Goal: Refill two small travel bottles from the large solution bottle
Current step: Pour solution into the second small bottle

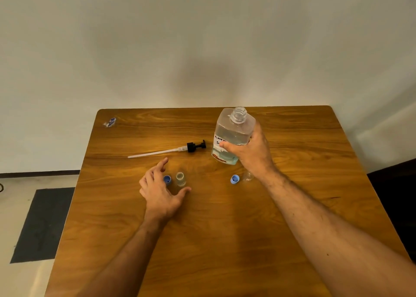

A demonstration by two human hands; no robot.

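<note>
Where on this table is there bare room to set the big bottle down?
Free: the wide near stretch of the table between the forearms, and the far right corner behind the large solution bottle. Crowded: the middle band, with the pump, both travel bottles, their blue caps and the left hand.

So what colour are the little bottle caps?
Blue: both caps, seen in the head view.

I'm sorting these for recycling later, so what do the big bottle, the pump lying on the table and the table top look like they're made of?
Big bottle: likely clear glossy plastic; liquid shows through, threaded neck.
Pump: seemingly black plastic head with a whitish, translucent dip tube.
Table top: brown wood grain with slight sheen; solid wood or laminate, can't tell.
</note>
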